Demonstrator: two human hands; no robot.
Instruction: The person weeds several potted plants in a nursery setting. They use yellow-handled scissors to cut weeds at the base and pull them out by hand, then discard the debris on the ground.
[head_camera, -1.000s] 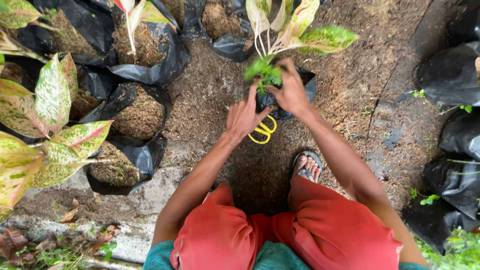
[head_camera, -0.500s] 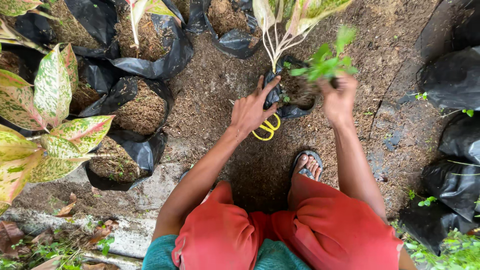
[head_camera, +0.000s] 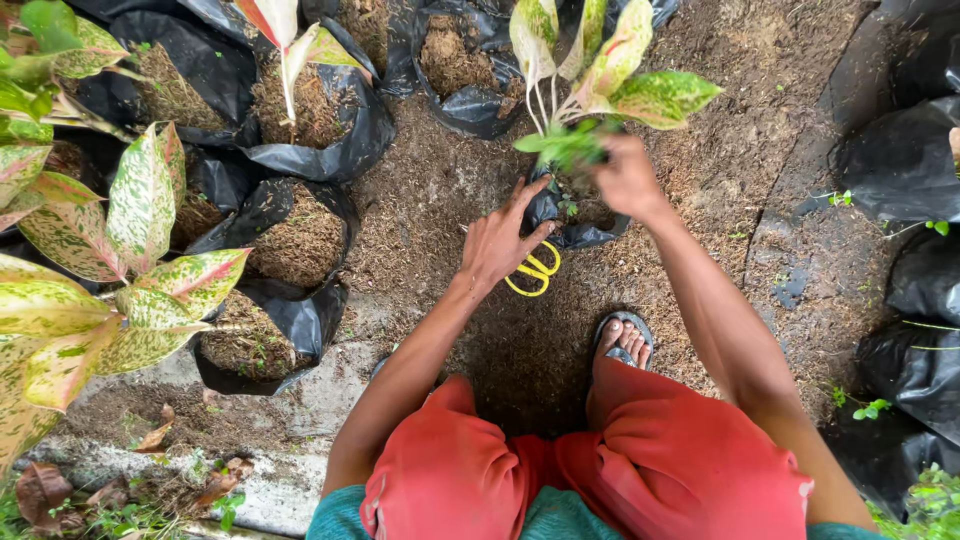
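On bare soil among bagged plants, a soft, light black grow bag (head_camera: 560, 225) is steadied at its rim by the open-fingered left hand (head_camera: 497, 245), while limp, easily torn green weeds (head_camera: 562, 148), best taken low by the stems, are pinched in the closed right hand (head_camera: 627, 178).

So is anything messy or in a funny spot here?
A little. The yellow-handled scissors lie on the bare soil, half hidden under the left hand. The black grow bag that hand steadies is crumpled and sagging at its rim, while the right hand grips a small green plant.
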